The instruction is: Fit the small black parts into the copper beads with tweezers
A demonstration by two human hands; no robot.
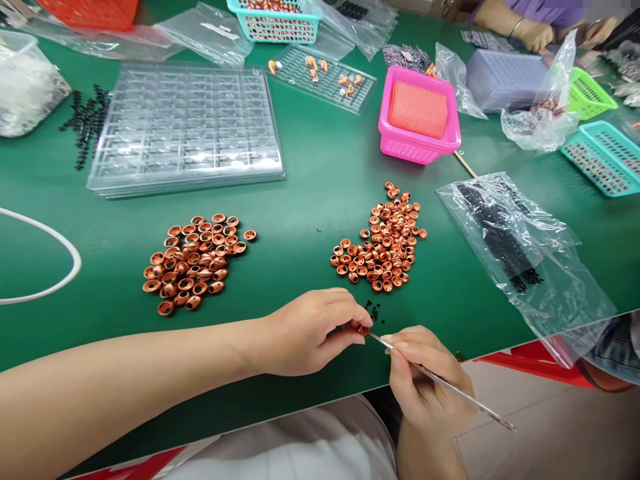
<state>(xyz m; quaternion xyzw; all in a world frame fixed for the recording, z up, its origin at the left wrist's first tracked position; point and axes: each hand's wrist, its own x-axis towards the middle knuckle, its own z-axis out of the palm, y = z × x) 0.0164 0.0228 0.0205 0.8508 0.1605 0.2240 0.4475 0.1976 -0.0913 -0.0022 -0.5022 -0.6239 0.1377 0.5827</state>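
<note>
Lower centre of the frame: left hand (pixel 313 333) pinching a cup (pixel 363 329), right hand (pixel 433 403) gripping a tool (pixel 445 382), tip at the cup! A slack pinch could let it spin; a slip could scatter the black bits (pixel 374 311) just above.

A small-parts workshop: the green tabletop (pixel 300 220) carries heaped copper-coloured parts (pixel 383 257) and a clear compartment tray (pixel 190 127), with a co-worker's hand (pixel 536 35) toward the far right corner.

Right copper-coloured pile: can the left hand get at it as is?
Likely yes: the right copper-coloured pile lies just beyond the left hand, nothing blocking, though that hand is pinching a copper-coloured piece.
</note>
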